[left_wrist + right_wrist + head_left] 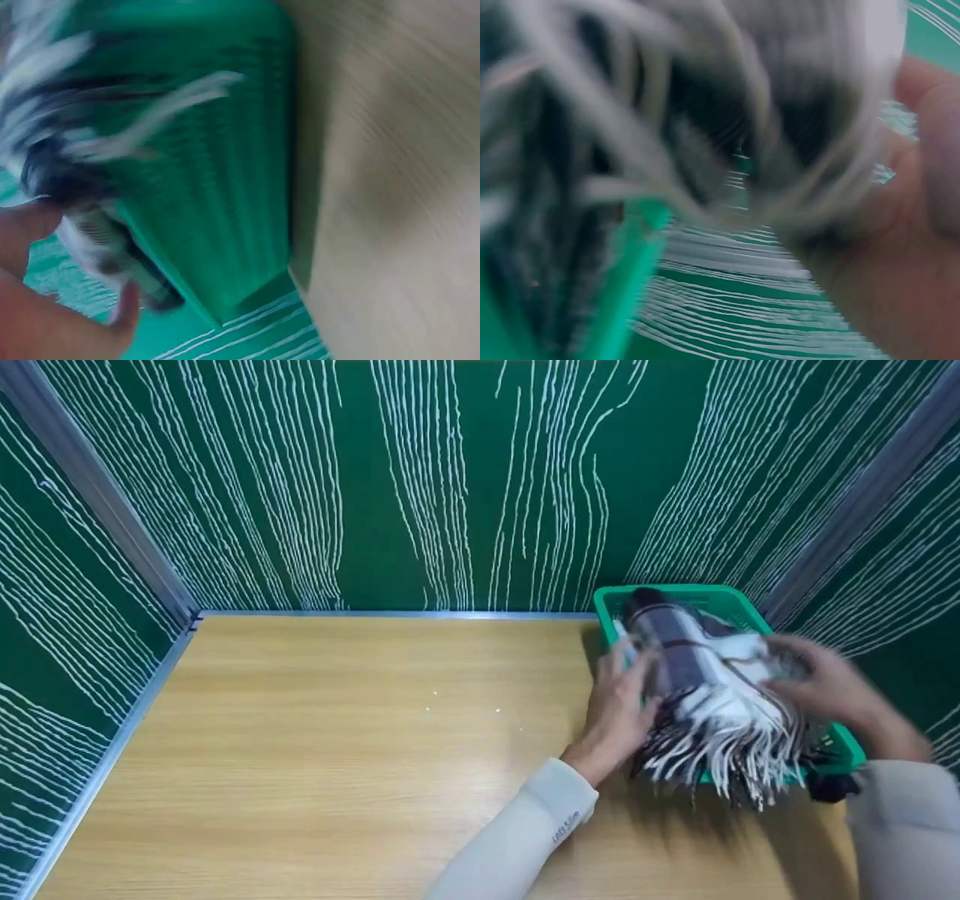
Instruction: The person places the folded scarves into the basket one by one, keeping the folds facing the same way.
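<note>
A folded plaid scarf (679, 656) in white, dark grey and brown, with long white and dark fringe (739, 735), lies over the green plastic basket (851, 750). My left hand (619, 697) grips its left side near the basket's left rim. On the right, my right hand (821, 682) holds the other side with thumb and fingers. Fringe hangs past the basket's near rim. In the left wrist view, strands dangle beside the basket's slotted wall (217, 172). The right wrist view shows the blurred scarf (810, 67) against the right hand (900, 240).
The wooden table (337, 735) stretches left of the basket, with a few tiny white specks (497, 710) on it. Green panels (495, 495) with wavy white lines and grey frame bars (105, 487) enclose the back and sides. The basket stands in the back right corner.
</note>
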Demonstrator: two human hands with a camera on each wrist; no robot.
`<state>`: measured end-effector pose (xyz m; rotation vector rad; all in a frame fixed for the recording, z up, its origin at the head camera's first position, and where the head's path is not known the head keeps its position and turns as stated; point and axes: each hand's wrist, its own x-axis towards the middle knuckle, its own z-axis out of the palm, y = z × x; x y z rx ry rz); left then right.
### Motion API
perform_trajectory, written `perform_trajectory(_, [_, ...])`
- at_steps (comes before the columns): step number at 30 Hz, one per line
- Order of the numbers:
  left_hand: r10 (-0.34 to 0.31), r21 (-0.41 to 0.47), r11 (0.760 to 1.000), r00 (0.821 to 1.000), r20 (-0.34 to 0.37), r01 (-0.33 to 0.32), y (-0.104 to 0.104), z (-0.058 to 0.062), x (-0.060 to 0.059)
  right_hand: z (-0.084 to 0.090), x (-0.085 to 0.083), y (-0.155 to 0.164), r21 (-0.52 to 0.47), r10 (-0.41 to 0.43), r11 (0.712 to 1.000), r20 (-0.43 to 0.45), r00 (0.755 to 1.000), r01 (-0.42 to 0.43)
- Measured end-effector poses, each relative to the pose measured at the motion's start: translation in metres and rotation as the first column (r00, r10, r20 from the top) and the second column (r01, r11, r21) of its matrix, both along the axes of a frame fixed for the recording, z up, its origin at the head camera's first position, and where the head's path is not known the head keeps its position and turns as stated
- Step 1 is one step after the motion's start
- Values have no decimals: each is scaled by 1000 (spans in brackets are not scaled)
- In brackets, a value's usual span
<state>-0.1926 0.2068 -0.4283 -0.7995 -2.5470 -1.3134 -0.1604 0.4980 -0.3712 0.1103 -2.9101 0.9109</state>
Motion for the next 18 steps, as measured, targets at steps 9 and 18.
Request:
perform_trajectory(9, [-105, -403, 915, 966, -238, 1, 1, -4, 7, -13, 1, -16, 145, 61, 988, -35, 998, -55])
perform_trajectory(18, [-139, -586, 809, 982, -126, 39, -5, 2, 6, -25, 0, -22, 153, 76, 986, -29, 997, -71])
